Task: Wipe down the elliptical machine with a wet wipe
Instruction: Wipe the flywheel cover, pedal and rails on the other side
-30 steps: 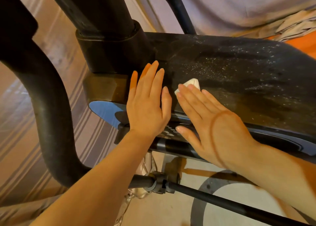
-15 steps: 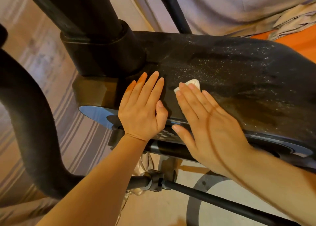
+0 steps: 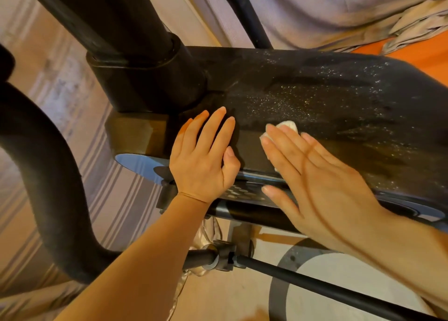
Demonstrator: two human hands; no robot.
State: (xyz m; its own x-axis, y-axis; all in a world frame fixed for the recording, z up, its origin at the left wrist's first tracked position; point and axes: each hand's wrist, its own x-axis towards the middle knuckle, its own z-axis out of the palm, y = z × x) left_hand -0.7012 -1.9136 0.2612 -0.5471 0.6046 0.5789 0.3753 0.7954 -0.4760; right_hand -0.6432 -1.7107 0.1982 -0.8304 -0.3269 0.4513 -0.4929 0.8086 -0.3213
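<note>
We are in the middle of wiping: our right hand (image 3: 322, 182) presses, fingers flat, the crumpled white wet wipe (image 3: 284, 129) on the dusty black plastic elliptical housing (image 3: 327, 97); our left hand (image 3: 206, 155) rests flat at nine o'clock. Next, we think, sweep toward two o'clock, where dust remains.

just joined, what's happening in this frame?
A person is wiping the black housing of an elliptical. The right hand presses a white wipe flat against the housing, fingers straight. The left hand rests flat on the housing beside it, holding nothing. Pale specks show on the surface up and to the right of the wipe, so that part looks not yet cleaned.
</note>
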